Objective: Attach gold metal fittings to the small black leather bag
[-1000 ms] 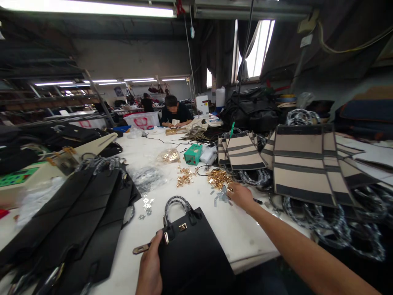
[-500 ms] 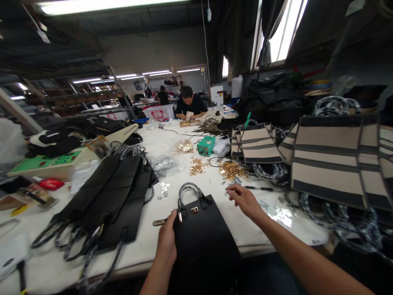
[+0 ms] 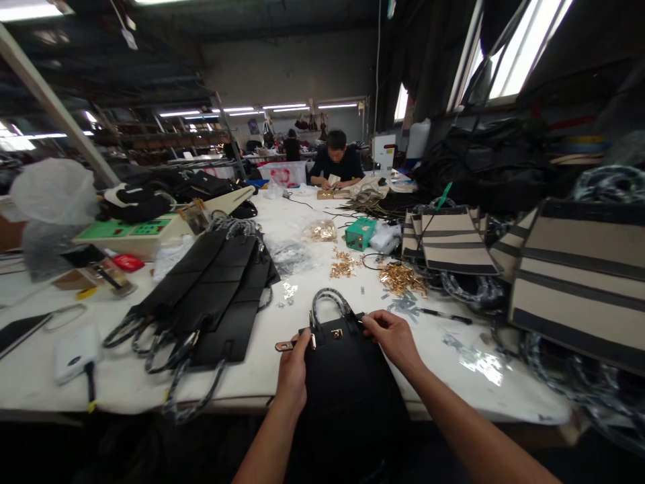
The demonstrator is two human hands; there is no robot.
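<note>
A black handbag (image 3: 347, 383) stands at the table's front edge, its looped handle (image 3: 327, 296) wrapped in clear plastic. A small gold lock fitting (image 3: 336, 333) sits at the top centre of its front. My left hand (image 3: 293, 370) is closed on the bag's upper left edge, thumb in front. A strap tab with a gold plate (image 3: 285, 346) sticks out to the left past that hand. At the upper right corner, beside the handle's base, my right hand (image 3: 390, 334) pinches with thumb and forefinger; whatever is between the fingertips is too small to make out.
Stacked black bags (image 3: 216, 296) lie to the left; beige striped bag panels (image 3: 579, 282) stand at right. Gold fittings (image 3: 400, 277), flat metal plates (image 3: 403, 306), a black pen (image 3: 446, 314) and a green box (image 3: 360, 233) lie ahead. A person (image 3: 336, 165) works across the table.
My right hand has come from above the table, right of the bag, to the bag's upper right corner. My left hand still holds the left edge. The view has shifted left.
</note>
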